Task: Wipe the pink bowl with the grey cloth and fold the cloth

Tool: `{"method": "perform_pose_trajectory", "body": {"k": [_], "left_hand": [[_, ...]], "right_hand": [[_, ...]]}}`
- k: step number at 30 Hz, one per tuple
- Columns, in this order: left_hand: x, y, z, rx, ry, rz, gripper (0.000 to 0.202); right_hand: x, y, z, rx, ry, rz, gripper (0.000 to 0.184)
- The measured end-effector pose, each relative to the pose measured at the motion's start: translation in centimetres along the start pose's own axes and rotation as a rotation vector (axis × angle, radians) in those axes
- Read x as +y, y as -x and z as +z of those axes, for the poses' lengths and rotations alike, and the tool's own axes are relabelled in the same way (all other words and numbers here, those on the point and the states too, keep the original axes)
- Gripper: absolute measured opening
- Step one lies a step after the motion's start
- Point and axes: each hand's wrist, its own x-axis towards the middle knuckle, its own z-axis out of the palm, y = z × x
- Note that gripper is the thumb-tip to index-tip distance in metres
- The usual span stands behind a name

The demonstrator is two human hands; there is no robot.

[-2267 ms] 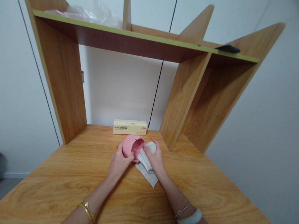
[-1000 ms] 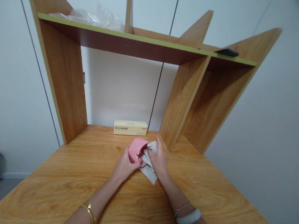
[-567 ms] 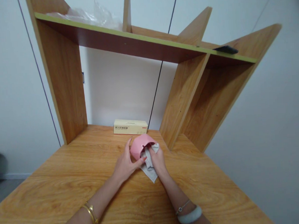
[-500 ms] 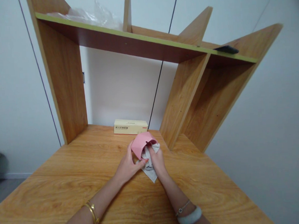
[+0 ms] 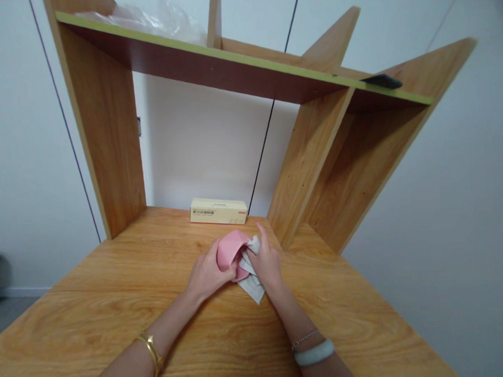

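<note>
Pink container (image 5: 230,249), faceted, one: tipped on its side above the wooden desk (image 5: 192,338), opening turned toward the right hand (image 5: 267,265); contact with the desk cannot be told. It sits within the curl of the left hand (image 5: 208,273), between palm and fingers, its outer wall against them and the thumb at the near rim. Left grip: closed about the container, spread to the width of its wall.

Grey cloth (image 5: 252,290), one: bunched in the right hand at the container's mouth, partly inside, a loose corner hanging below. Right grip: folded closely on the cloth, one finger extended away; fingertips within the opening partly hidden.

Cream box (image 5: 218,211), printed, one: at the desk's back, beyond the container and apart from both hands.

Clear plastic (image 5: 158,19), crumpled: on the upper shelf (image 5: 270,65), left end.

Gold bracelet (image 5: 151,354): left wrist. Pale bangle (image 5: 314,353): right wrist.
</note>
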Motion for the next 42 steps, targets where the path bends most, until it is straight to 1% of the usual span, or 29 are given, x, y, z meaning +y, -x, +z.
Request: {"method": "perform_pose_trajectory", "body": {"k": [2, 4, 5, 7, 9, 11, 13, 15, 16, 18, 20, 22, 24, 26, 28, 31, 33, 35, 37, 39, 40, 42], "left_hand": [[0.2, 0.1, -0.2, -0.031, -0.022, 0.041, 0.068], [0.0, 0.1, 0.0, -0.035, -0.004, 0.029, 0.066], [-0.3, 0.0, 0.1, -0.018, 0.034, 0.013, 0.064], [-0.7, -0.2, 0.7, 0.037, 0.165, -0.003, 0.063], [-1.0, -0.3, 1.4, 0.069, 0.326, 0.021, 0.071], [-1.1, -0.4, 2.0, 0.053, 0.442, 0.058, 0.075], [-1.0, -0.4, 2.3, 0.033, 0.488, 0.076, 0.071], [-1.0, -0.4, 2.2, 0.055, 0.468, 0.069, 0.064], [-1.0, -0.4, 2.0, 0.067, 0.425, 0.062, 0.062], [-1.0, -0.4, 1.4, 0.070, 0.270, 0.035, 0.061], [-0.7, -0.3, 0.8, 0.029, 0.085, -0.006, 0.062], [-0.3, -0.2, 0.3, -0.011, -0.049, -0.039, 0.065], [0.2, 0.0, 0.0, -0.035, -0.102, -0.026, 0.067], [0.6, 0.2, -0.2, -0.039, -0.123, 0.007, 0.068], [0.7, 0.3, -0.3, -0.032, -0.138, 0.029, 0.068], [0.5, 0.4, -0.1, 0.011, -0.118, 0.008, 0.066], [0.3, 0.3, 0.1, 0.050, -0.039, -0.010, 0.068], [0.1, 0.3, 0.5, 0.058, 0.076, 0.016, 0.076], [-0.1, 0.2, 0.8, 0.048, 0.187, 0.078, 0.081], [-0.3, 0.2, 1.1, 0.060, 0.250, 0.127, 0.077], [-0.4, 0.1, 1.2, 0.080, 0.259, 0.131, 0.073], [-0.6, 0.0, 1.1, 0.113, 0.232, 0.101, 0.068]], "right_hand": [[0.3, 0.0, 0.2, -0.028, -0.060, 0.028, 0.067], [0.6, -0.1, 0.7, -0.049, -0.168, 0.068, 0.064], [0.8, -0.1, 1.0, -0.045, -0.221, 0.088, 0.062], [0.9, -0.1, 1.7, 0.002, -0.312, 0.131, 0.056], [0.7, 0.0, 2.3, 0.052, -0.405, 0.179, 0.049], [0.4, 0.1, 2.8, 0.039, -0.505, 0.219, 0.041], [0.0, 0.2, 2.9, -0.010, -0.564, 0.235, 0.036], [-0.2, 0.1, 2.7, -0.022, -0.542, 0.218, 0.036], [-0.3, 0.1, 2.4, -0.005, -0.500, 0.204, 0.039], [-0.4, 0.0, 1.7, 0.038, -0.371, 0.180, 0.045], [-0.3, 0.0, 0.7, 0.057, -0.230, 0.150, 0.047], [-0.2, 0.1, 0.0, 0.069, -0.144, 0.095, 0.050], [-0.1, 0.1, -0.4, 0.077, -0.134, 0.035, 0.054], [0.1, 0.0, -0.4, 0.069, -0.189, 0.014, 0.058], [0.3, 0.0, 0.0, 0.034, -0.284, 0.030, 0.060], [0.6, 0.0, 0.9, -0.004, -0.416, 0.093, 0.056], [0.6, 0.0, 1.5, 0.026, -0.466, 0.149, 0.052], [0.5, 0.1, 2.0, 0.071, -0.525, 0.183, 0.047], [0.4, 0.2, 2.5, 0.079, -0.608, 0.174, 0.042], [0.2, 0.2, 2.7, 0.052, -0.673, 0.145, 0.040], [0.2, 0.2, 2.8, 0.038, -0.679, 0.136, 0.041], [0.1, 0.1, 2.6, 0.026, -0.622, 0.133, 0.048]]}}
